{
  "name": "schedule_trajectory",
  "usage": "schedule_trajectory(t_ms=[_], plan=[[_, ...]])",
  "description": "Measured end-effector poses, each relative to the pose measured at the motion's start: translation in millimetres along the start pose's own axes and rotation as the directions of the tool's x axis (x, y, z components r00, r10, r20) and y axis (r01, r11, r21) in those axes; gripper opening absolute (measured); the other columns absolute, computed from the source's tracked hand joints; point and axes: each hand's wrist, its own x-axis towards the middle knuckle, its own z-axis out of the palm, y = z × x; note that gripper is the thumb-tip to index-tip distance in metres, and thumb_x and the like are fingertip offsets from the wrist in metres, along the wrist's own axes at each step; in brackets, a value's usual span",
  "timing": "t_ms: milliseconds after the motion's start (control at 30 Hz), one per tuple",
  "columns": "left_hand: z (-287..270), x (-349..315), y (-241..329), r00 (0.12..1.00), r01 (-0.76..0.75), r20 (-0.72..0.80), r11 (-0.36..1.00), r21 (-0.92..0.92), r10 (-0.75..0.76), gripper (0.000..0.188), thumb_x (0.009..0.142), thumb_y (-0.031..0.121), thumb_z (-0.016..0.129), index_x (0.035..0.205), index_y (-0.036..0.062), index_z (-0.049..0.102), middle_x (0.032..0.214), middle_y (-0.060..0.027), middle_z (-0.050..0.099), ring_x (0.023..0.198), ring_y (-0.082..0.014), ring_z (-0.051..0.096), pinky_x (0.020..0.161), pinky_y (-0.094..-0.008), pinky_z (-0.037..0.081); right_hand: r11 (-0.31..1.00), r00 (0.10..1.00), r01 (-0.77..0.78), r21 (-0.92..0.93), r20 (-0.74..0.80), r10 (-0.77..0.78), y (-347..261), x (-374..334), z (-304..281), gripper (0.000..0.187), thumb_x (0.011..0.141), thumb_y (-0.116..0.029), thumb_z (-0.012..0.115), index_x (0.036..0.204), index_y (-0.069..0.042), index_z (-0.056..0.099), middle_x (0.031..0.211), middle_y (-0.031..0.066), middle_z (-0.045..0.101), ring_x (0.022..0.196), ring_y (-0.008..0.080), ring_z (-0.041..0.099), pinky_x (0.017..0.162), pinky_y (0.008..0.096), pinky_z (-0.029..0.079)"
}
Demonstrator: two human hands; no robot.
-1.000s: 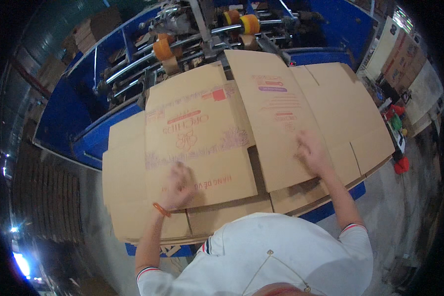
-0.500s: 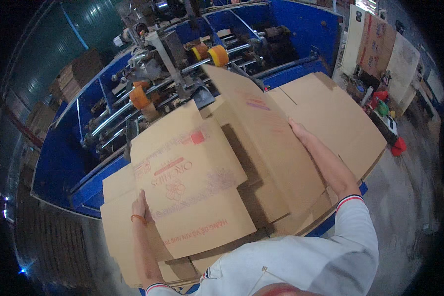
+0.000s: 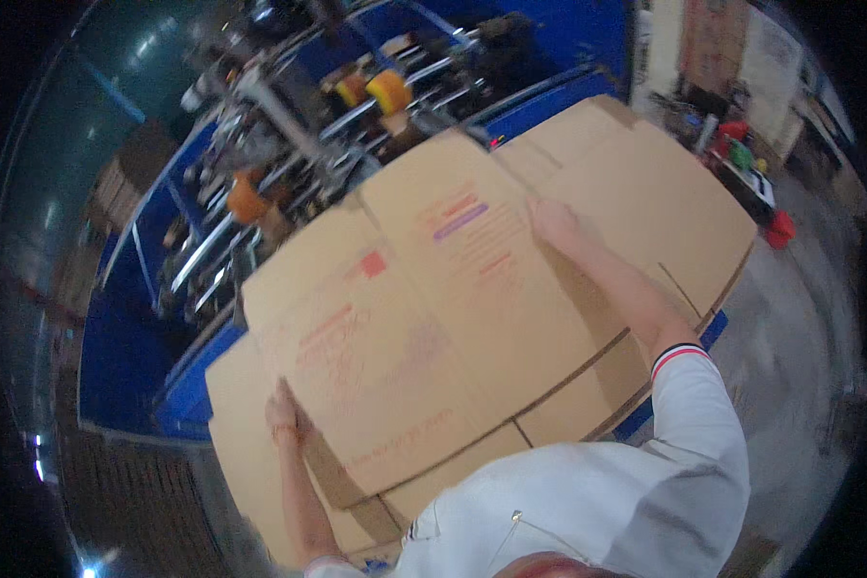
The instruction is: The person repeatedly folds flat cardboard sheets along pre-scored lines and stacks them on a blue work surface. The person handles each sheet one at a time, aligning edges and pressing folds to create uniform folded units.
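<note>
A printed brown cardboard box blank (image 3: 453, 328) lies spread out in front of me, its red and purple print facing up. My left hand (image 3: 284, 416) is closed on its left edge, the fingers partly hidden and a band at the wrist. At the opposite edge, my right hand (image 3: 556, 229) grips the panel near its far corner; motion blurs the fingers somewhat. Beneath the blank are more plain cardboard blanks (image 3: 669, 178), sticking out to the left, the right and toward my body.
Just beyond the cardboard stands a blue-framed machine (image 3: 116, 337) with metal shafts, a yellow roller (image 3: 389, 91) and an orange roller (image 3: 249, 197). Stacked cardboard (image 3: 130, 183) is at the far left. A cluttered bench with a red object (image 3: 780, 229) stands at the right.
The blank's right panel, earlier raised at a slant, has come down nearly flat beside the left panel. My right hand moved slightly left and away with it. The view has shifted and blurred.
</note>
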Motion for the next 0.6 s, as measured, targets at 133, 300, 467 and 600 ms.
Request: schedule_trajectory(t_ms=[133, 300, 467, 600], plan=[[4.0, -24.3, 55.7, 0.996, -0.052, -0.065, 0.992, 0.115, 0.059, 0.071, 0.090, 0.055, 0.055, 0.118, -0.0095, 0.059, 0.114, -0.0309, 0.062, 0.111, -0.0434, 0.058, 0.096, -0.0465, 0.044, 0.996, 0.984, -0.073, -0.043, -0.169, 0.065, -7.7, -32.2, -15.1, 0.036, 0.096, -0.029, 0.046, 0.112, 0.000, 0.058, 0.119, 0.0229, 0.059, 0.111, 0.0386, 0.057, 0.091, 0.0516, 0.046], [11.1, -94.2, 47.5, 0.808, -0.486, -0.251, 0.843, 0.231, 0.534, 0.067, 0.085, 0.040, 0.067, 0.134, -0.0022, 0.048, 0.141, -0.0254, 0.044, 0.131, -0.0412, 0.041, 0.108, -0.0472, 0.034, 0.949, 0.897, 0.303, -0.090, -0.309, -0.316, -31.3, -134.5, -5.7, 0.056, 0.091, -0.039, 0.053, 0.133, -0.003, 0.048, 0.142, 0.0188, 0.042, 0.133, 0.0372, 0.036, 0.109, 0.0529, 0.029], [-15.3, -250.2, 54.6, 0.543, -0.840, 0.344, 0.500, 0.210, 0.767, 0.084, 0.070, 0.057, 0.075, 0.135, 0.0104, 0.051, 0.148, -0.0173, 0.039, 0.139, -0.0364, 0.032, 0.113, -0.0592, 0.020, 0.813, 0.812, 0.579, -0.057, -0.047, -0.582, -20.6, -250.7, -28.1, 0.075, 0.082, -0.059, 0.059, 0.138, -0.010, 0.047, 0.147, 0.0160, 0.039, 0.138, 0.0382, 0.031, 0.111, 0.0556, 0.023], [-3.5, -243.1, 37.0, 0.437, -0.898, 0.290, 0.394, 0.194, 0.852, 0.093, 0.060, 0.066, 0.076, 0.132, 0.0117, 0.055, 0.147, -0.0158, 0.041, 0.137, -0.0369, 0.036, 0.111, -0.0625, 0.022, 0.751, 0.749, 0.655, -0.086, -0.053, -0.660, -19.1, -249.8, -34.1, 0.089, 0.070, -0.074, 0.060, 0.134, -0.011, 0.052, 0.146, 0.0149, 0.042, 0.136, 0.0382, 0.034, 0.109, 0.0582, 0.026]])
